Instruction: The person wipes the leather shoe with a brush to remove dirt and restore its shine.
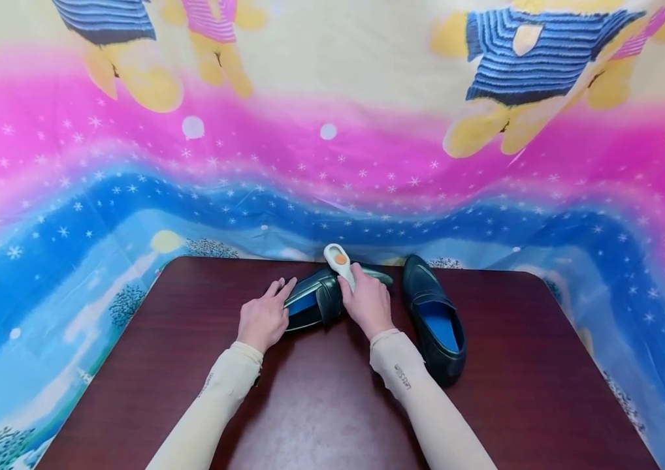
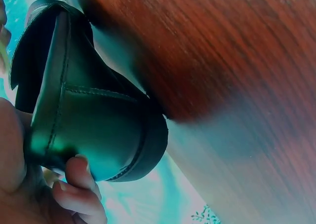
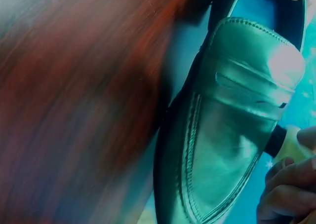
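Observation:
In the head view a dark leather loafer (image 1: 329, 299) with a blue insole lies angled near the table's far edge. My left hand (image 1: 264, 318) grips it by the heel; in the left wrist view the fingertips (image 2: 79, 177) press the outside of the heel (image 2: 98, 130). My right hand (image 1: 370, 303) holds a white-handled brush (image 1: 337, 257) with an orange patch on it. The right wrist view shows the brush's dark end (image 3: 275, 141) against the side of the loafer's upper (image 3: 222, 160). The matching loafer (image 1: 425, 279) stands upright to the right, apart from both hands.
Beneath everything is a dark red-brown wooden table (image 1: 520, 391) with rounded far corners. A printed cloth (image 1: 321, 170) with bears and snowflakes hangs behind the table and along its sides.

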The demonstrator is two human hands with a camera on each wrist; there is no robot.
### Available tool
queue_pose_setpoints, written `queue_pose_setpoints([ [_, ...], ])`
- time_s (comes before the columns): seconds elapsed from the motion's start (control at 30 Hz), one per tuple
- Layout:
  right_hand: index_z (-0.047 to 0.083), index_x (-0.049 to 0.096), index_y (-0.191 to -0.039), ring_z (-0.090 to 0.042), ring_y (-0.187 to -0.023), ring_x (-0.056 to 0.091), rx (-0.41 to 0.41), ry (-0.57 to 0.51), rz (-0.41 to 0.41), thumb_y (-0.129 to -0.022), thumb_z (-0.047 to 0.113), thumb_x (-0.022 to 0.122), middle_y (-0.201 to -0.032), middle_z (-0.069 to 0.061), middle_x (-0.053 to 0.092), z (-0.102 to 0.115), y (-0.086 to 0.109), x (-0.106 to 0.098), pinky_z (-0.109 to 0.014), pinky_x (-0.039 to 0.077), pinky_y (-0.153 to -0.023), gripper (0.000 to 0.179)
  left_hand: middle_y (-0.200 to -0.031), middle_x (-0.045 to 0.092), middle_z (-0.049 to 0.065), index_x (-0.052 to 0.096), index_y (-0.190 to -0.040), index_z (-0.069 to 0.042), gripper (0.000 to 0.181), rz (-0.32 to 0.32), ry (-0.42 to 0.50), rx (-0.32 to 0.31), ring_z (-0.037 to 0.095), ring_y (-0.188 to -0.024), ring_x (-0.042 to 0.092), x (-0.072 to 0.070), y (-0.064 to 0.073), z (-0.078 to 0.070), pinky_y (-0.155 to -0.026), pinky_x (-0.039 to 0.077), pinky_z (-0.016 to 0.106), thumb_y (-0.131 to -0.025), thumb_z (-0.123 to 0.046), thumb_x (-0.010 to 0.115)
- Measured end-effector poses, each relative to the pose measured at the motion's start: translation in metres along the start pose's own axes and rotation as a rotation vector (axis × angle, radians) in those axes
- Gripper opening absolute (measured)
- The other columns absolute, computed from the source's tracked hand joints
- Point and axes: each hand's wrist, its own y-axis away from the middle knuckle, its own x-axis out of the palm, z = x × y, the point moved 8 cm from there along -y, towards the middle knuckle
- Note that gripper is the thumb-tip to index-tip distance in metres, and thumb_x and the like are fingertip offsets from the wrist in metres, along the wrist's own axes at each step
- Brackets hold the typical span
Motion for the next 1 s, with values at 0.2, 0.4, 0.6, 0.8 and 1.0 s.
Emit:
queue_pose_setpoints([
  [0.2,0.009,0.058,-0.118,-0.037,-0.064,0.063,0.199,-0.004,-0.036,-0.106,0.04,0.055,-0.087,-0.018,0.069,-0.033,0.011,-0.008,-0.052,0.053,-0.059,0.033,-0.154,0.052,0.006,0.044,-0.158,-0.027,0.062,0.019,0.021,-0.006,0.018,-0.041,0.035,0.0,-0.001,0.001,-0.04,0.033,0.032,-0.1,-0.017,0.061],
  [0.4,0.004,0.055,-0.121,-0.041,-0.068,0.064,0.281,-0.032,-0.044,-0.106,0.036,0.054,-0.09,-0.024,0.07,-0.051,0.021,-0.02,-0.055,0.055,-0.066,0.035,-0.155,0.051,0.007,0.043,-0.159,-0.027,0.061,0.039,0.039,-0.009,0.019,-0.041,0.035,0.001,-0.004,0.005,-0.04,0.033,0.031,-0.101,-0.018,0.059],
  [0.6,0.001,0.052,-0.128,-0.045,-0.078,0.067,0.341,-0.011,-0.009,-0.108,0.035,0.051,-0.099,-0.027,0.07,-0.061,0.024,-0.028,-0.059,0.056,-0.072,0.039,-0.154,0.051,0.006,0.043,-0.159,-0.028,0.062,0.031,0.038,-0.011,0.019,-0.041,0.034,0.0,-0.004,0.005,-0.04,0.032,0.031,-0.1,-0.017,0.059],
  [0.8,0.003,0.052,-0.125,-0.042,-0.074,0.066,0.278,-0.024,-0.013,-0.108,0.038,0.051,-0.094,-0.023,0.069,-0.049,0.02,-0.03,-0.057,0.053,-0.067,0.039,-0.149,0.057,0.008,0.05,-0.155,-0.025,0.06,-0.045,0.017,0.002,0.018,-0.039,0.033,-0.007,-0.004,0.003,-0.04,0.034,0.032,-0.098,-0.011,0.06],
  [1.0,0.011,0.056,-0.133,-0.028,-0.065,0.058,0.053,-0.041,0.095,-0.108,0.037,0.053,-0.097,-0.011,0.069,-0.017,0.015,-0.006,-0.043,0.047,-0.058,0.036,-0.14,0.064,0.012,0.06,-0.147,-0.017,0.05,-0.112,-0.051,0.017,0.016,-0.038,0.033,-0.016,0.006,0.01,-0.039,0.037,0.032,-0.098,-0.009,0.061],
])
